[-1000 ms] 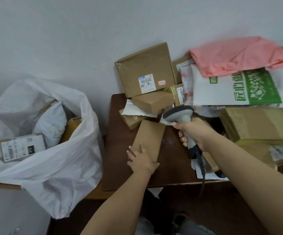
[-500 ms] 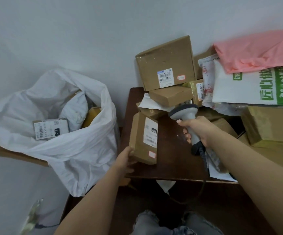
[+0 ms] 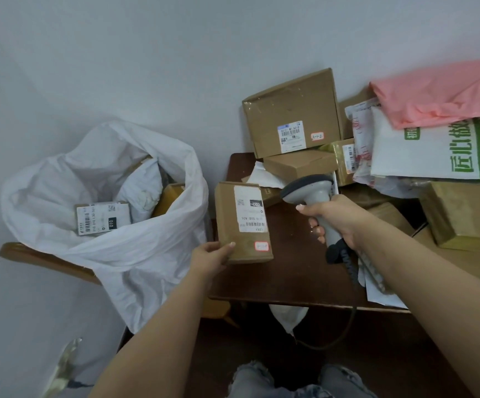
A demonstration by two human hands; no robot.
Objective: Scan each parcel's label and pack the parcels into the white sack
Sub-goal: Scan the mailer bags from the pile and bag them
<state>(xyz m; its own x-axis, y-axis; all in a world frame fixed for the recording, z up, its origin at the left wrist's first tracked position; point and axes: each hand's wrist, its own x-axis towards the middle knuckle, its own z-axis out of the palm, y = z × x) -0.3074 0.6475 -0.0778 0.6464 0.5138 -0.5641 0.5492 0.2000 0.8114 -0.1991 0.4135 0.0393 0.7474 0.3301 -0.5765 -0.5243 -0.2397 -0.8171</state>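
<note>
My left hand grips the near left corner of a flat brown cardboard parcel, held label-up over the left part of the dark wooden table. Its white label faces the camera. Just right of it, my right hand grips a grey handheld scanner whose head points left toward the label. The white sack stands open to the left of the table, with a labelled parcel and other packages inside.
More cardboard boxes are stacked at the table's back against the wall. A pink bag, a white and green bag and gold-wrapped boxes crowd the right side. The scanner's coiled cable hangs off the front edge.
The parcel lay face-down under my left hand; my left hand has turned it over, lifted it and brought its label to face up beside the scanner. The view shifted left.
</note>
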